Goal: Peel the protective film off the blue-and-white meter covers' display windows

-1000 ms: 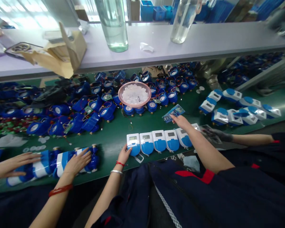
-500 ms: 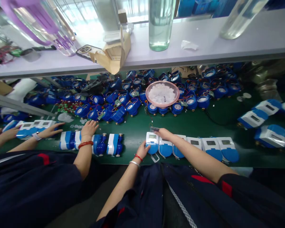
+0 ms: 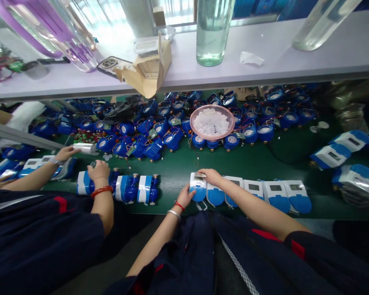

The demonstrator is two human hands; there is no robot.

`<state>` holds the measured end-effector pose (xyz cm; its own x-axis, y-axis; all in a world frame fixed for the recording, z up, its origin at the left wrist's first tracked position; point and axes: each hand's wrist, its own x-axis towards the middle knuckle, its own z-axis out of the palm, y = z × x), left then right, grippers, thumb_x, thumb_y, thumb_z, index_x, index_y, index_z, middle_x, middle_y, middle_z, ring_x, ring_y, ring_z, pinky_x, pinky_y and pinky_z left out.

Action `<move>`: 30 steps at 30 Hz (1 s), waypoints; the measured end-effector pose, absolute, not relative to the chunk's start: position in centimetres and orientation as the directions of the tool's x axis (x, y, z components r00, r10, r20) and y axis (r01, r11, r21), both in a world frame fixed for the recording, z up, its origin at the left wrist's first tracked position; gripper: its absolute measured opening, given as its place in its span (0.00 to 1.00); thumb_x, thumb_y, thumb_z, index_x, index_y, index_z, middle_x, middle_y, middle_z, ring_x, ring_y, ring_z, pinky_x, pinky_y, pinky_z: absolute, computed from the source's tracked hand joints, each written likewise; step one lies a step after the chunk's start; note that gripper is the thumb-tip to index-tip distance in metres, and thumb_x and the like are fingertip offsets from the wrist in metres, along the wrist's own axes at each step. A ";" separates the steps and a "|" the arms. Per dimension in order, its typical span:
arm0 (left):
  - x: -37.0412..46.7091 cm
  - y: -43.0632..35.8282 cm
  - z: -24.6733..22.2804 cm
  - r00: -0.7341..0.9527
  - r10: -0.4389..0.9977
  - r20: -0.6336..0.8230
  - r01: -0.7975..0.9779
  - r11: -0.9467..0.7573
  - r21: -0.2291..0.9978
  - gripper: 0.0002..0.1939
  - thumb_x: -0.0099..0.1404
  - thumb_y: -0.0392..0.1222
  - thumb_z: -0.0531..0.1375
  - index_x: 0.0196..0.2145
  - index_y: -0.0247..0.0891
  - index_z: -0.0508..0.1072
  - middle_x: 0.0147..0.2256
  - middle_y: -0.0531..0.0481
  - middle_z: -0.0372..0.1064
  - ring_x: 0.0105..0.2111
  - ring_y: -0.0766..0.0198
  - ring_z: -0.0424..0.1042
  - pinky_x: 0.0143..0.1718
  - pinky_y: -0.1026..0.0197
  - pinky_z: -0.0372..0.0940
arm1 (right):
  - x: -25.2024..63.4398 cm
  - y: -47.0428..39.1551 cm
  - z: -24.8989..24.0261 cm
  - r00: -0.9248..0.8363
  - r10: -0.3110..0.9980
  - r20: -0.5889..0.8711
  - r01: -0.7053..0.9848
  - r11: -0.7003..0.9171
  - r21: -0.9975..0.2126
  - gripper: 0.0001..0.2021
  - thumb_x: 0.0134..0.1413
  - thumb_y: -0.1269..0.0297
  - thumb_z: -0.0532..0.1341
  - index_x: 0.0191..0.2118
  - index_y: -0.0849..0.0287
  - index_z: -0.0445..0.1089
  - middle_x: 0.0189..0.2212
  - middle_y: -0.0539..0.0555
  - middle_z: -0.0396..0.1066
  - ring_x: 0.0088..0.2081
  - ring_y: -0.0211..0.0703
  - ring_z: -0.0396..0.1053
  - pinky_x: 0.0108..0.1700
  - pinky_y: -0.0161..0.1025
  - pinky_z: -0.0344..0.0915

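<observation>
Meters look like hard plastic, smooth and properly glossy; the bench is smooth too, with a soft sheen; the bowl seems to be smooth plastic, and the discs are a milky, see-through kind. Shelf has a faint gloss; the box is plain matt cardboard; the scrap looks like crumpled paper; middle bottle is slick and clear, glass or plastic, can't tell; jacket is matt cloth; bangle is polished metal.
</observation>
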<state>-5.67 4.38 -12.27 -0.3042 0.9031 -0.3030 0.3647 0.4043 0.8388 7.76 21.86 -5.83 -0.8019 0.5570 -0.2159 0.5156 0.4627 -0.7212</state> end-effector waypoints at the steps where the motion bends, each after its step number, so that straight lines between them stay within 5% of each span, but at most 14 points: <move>1: -5.6 4.4 -12.3 -0.301 0.905 -0.301 0.364 0.401 0.841 0.29 0.61 0.48 0.57 0.57 0.33 0.61 0.51 0.37 0.67 0.49 0.50 0.67 0.51 0.53 0.61 | 7.7 21.9 -6.0 -0.792 0.573 -0.212 0.520 0.449 -0.726 0.15 0.51 0.68 0.61 0.46 0.52 0.73 0.47 0.51 0.73 0.50 0.50 0.68 0.53 0.40 0.60; 9: -5.4 4.4 -12.7 -0.304 0.906 -0.294 0.330 0.389 0.860 0.28 0.60 0.49 0.58 0.56 0.35 0.63 0.50 0.39 0.68 0.48 0.52 0.69 0.50 0.53 0.62 | 7.7 22.6 -6.5 -0.799 0.560 -0.221 0.486 0.383 -0.785 0.12 0.55 0.67 0.58 0.44 0.53 0.75 0.47 0.51 0.73 0.51 0.49 0.67 0.56 0.42 0.59; 14: -5.3 4.4 -13.0 -0.314 0.906 -0.283 0.316 0.380 0.869 0.29 0.60 0.49 0.58 0.57 0.35 0.62 0.50 0.38 0.68 0.49 0.52 0.68 0.51 0.53 0.62 | 8.1 23.8 -5.6 -0.719 0.689 -0.093 0.441 0.348 -0.828 0.14 0.58 0.65 0.56 0.47 0.51 0.72 0.48 0.49 0.72 0.50 0.46 0.68 0.55 0.42 0.60; 20: -5.3 4.2 -13.4 -0.331 0.906 -0.264 0.335 0.375 0.864 0.28 0.60 0.49 0.58 0.56 0.34 0.63 0.51 0.37 0.67 0.48 0.51 0.68 0.51 0.53 0.61 | 8.0 22.9 -6.4 -0.829 0.531 -0.176 0.459 0.467 -0.756 0.11 0.56 0.67 0.59 0.44 0.53 0.75 0.45 0.50 0.74 0.49 0.47 0.70 0.54 0.40 0.62; 30: -5.2 4.2 -13.2 -0.341 0.905 -0.255 0.387 0.382 0.839 0.26 0.61 0.48 0.57 0.55 0.35 0.63 0.47 0.41 0.70 0.45 0.55 0.70 0.47 0.55 0.64 | 7.9 22.6 -6.6 -0.855 0.492 -0.168 0.482 0.629 -0.610 0.14 0.59 0.65 0.55 0.49 0.56 0.72 0.48 0.52 0.72 0.50 0.46 0.69 0.53 0.39 0.62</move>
<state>-5.17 4.16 -13.19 -0.3414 0.9047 -0.2548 0.3874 0.3824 0.8388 7.91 22.62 -6.56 -0.8545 0.4915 -0.1678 0.4818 0.6294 -0.6097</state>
